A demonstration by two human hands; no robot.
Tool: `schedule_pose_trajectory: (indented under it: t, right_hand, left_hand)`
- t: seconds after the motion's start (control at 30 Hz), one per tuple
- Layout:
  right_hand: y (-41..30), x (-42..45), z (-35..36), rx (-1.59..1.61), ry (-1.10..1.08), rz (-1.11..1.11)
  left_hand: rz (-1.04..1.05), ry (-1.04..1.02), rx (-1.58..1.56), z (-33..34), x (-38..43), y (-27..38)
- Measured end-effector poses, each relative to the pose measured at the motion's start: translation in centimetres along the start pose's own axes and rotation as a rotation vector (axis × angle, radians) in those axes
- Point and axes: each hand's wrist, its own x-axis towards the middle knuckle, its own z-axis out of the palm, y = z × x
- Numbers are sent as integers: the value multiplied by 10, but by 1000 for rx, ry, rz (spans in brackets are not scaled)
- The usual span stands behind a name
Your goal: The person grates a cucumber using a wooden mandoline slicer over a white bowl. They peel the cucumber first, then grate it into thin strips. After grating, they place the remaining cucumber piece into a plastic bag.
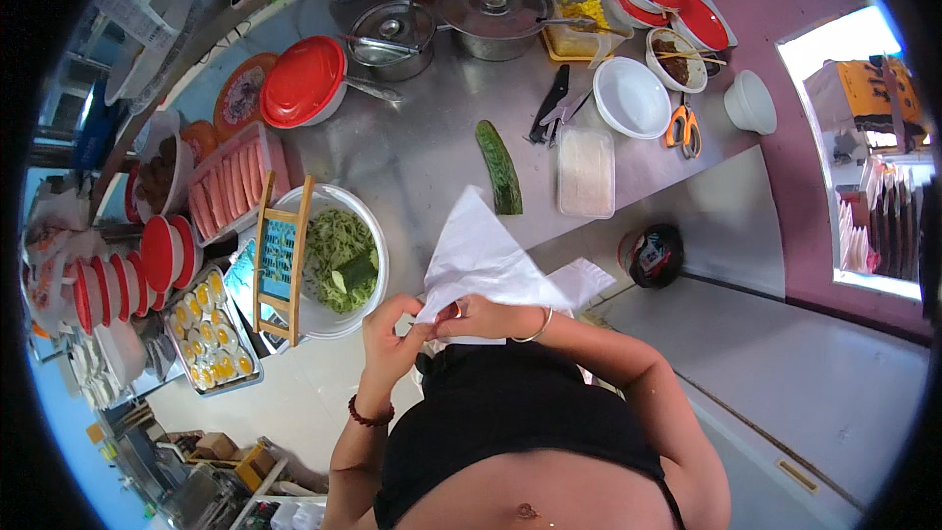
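My left hand [397, 331] and my right hand [489, 318] meet in front of my body, pinching a sheet of white tissue paper [478, 258] between their fingers. Its upper part stands up in a creased point, and another flap hangs to the right behind my right wrist. Beyond the paper, a cucumber [500, 169] with a cut lower end lies on the steel table. To the left, a white bowl [381, 265] holds shredded cucumber [335, 232] and a leftover cucumber chunk [357, 274]. Across its left rim leans a wood-framed grater [280, 254] with a blue plate.
Sausages [232, 184] fill a tray at left, above a tray of fried eggs [210, 331]. Lidded pots [493, 15] stand at the back. Orange-handled scissors [684, 132], a white bowl [631, 97] and a lidded plastic box [586, 173] sit near the table's right edge.
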Motion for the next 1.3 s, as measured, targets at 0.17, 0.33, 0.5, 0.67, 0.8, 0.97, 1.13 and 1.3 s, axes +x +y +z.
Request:
schedule_pose_trajectory:
  t: [0.17, 0.33, 0.5, 0.67, 0.8, 0.97, 1.13, 1.3]
  right_hand:
    - [26, -7, -65, -447, 251, -352]
    - [30, -27, -202, -7, 864, -172]
    - [24, 5, -220, -63, 642, -50]
    - [47, 49, -222, -1055, 586, 47]
    - [34, 84, -230, -1105, 474, -7]
    - [0, 139, -270, -1283, 575, -478]
    - [-18, 106, -216, -807, -237, -387]
    - [0, 40, -176, -1101, -557, -388]
  left_hand:
    - [-132, 201, -196, -11, -22, -28]
    - [-227, 754, -574, -14, -34, -18]
    - [-303, 890, -813, 25, -30, -1]
    - [-370, 946, -789, 71, -38, 7]
    - [-370, 1081, -693, 106, -59, 16]
    - [-356, 1210, -733, 152, -74, 19]
    - [-436, 1439, -866, 183, -60, 22]
    - [-438, 1300, -741, 169, -37, 16]
